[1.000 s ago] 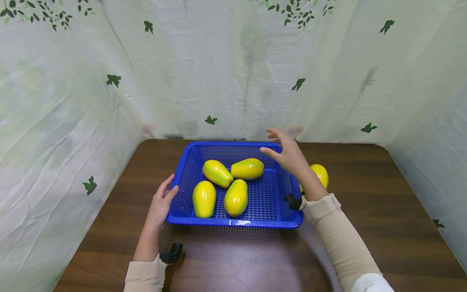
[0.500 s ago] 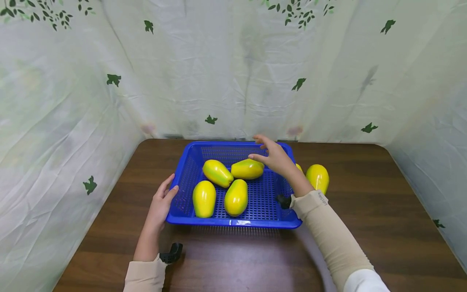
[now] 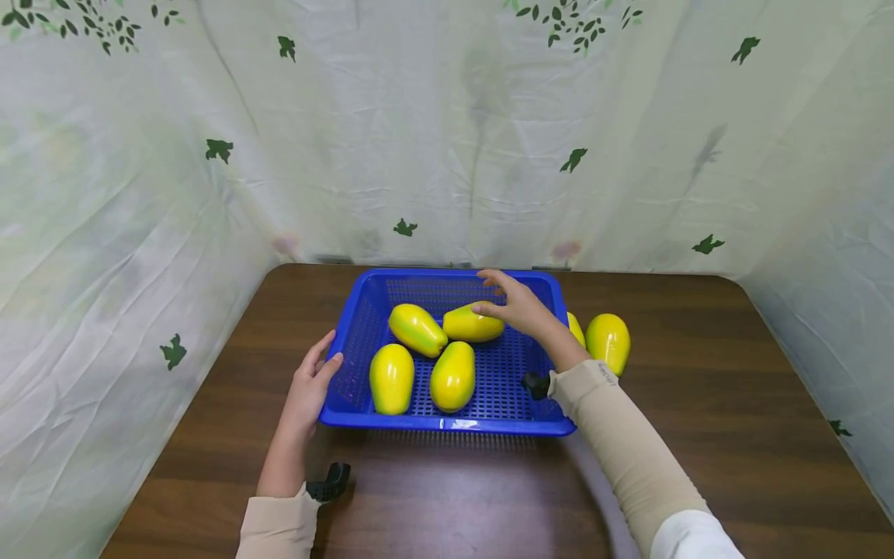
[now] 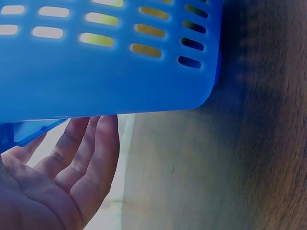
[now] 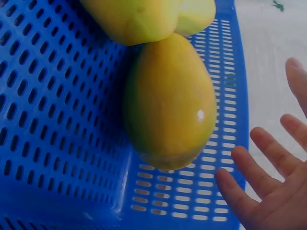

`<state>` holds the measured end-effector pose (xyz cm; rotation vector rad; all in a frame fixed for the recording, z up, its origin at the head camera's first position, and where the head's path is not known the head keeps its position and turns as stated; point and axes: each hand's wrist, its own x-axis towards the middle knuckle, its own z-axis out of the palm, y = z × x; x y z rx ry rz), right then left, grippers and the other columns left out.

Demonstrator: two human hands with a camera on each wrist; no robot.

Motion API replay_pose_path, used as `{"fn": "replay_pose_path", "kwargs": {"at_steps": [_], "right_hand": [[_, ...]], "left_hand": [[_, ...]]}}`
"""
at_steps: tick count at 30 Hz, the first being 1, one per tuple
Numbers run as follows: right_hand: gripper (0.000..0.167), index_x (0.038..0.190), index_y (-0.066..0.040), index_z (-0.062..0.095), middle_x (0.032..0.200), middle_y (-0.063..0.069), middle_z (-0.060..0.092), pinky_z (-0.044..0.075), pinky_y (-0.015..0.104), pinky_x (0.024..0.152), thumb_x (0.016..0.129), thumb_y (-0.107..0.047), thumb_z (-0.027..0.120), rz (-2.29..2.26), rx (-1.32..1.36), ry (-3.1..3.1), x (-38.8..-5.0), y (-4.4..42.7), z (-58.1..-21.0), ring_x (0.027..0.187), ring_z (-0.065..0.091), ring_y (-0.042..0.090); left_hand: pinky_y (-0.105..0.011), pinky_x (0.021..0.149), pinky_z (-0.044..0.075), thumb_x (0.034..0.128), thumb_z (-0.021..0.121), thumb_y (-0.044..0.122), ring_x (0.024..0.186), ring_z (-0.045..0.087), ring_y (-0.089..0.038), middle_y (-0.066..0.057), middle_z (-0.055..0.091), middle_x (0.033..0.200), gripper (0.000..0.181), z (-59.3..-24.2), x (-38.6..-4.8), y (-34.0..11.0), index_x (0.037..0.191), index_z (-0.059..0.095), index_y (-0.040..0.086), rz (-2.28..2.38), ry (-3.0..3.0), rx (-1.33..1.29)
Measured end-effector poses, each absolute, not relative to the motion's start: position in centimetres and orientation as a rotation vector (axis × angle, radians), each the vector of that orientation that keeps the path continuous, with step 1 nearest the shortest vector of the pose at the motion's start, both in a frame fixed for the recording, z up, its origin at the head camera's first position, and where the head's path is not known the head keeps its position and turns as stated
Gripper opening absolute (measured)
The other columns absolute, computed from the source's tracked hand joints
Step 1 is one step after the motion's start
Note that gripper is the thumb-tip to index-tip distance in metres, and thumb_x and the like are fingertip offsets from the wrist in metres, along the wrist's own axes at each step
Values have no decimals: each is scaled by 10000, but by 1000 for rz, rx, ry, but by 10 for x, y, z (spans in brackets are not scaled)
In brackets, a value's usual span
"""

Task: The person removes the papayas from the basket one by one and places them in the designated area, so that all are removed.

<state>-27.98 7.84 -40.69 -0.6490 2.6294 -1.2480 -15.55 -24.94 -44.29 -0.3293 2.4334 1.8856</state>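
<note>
Several shiny yellow-green papayas lie in a blue plastic basket [image 3: 520,426] with slotted walls. My right hand [image 3: 520,306] reaches in over the basket's right side, its fingers spread above the back-right papaya [image 3: 464,323]. In the right wrist view, a gap shows between the right hand [image 5: 278,177] and the nearest papaya [image 5: 172,105]. At the basket's left rim, my left hand [image 3: 307,392] touches the outer side, thumb near the edge. The left wrist view shows extended fingers of the left hand [image 4: 72,172] against the blue basket wall [image 4: 105,86].
Two more papayas stand on the brown wooden table [image 3: 698,388] just right of the basket, one [image 3: 608,344] in full view, the other [image 3: 576,329] mostly hidden. A pale leaf-patterned cloth [image 3: 447,140] encloses the table's back and sides.
My right hand has moved left and lower, from the basket's back-right corner to over the back-right papaya. The left hand and the basket have stayed put.
</note>
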Motion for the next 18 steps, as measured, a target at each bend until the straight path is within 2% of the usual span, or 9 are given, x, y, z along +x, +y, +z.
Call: {"fn": "replay_pose_path", "kwargs": {"at_steps": [5, 18], "right_hand": [[624, 1367, -123, 357, 1330, 143, 403, 347, 463, 926, 839, -314, 630, -1231, -647, 2573, -283, 77, -413, 1190, 382, 316], [612, 1356, -71, 371, 1339, 133, 397, 322, 428, 959, 838, -245, 647, -1138, -646, 2542, -286, 75, -424, 1211, 367, 278]], "left_hand": [[-351, 765, 479, 932, 428, 411, 979, 516, -311, -191, 449, 1217, 538, -443, -155, -250, 1424, 246, 292, 1876, 2445, -317], [-351, 775, 475, 960, 413, 288, 1004, 500, -353, -234, 437, 1226, 515, -425, -148, -243, 1436, 229, 220, 1900, 2400, -328]]}}
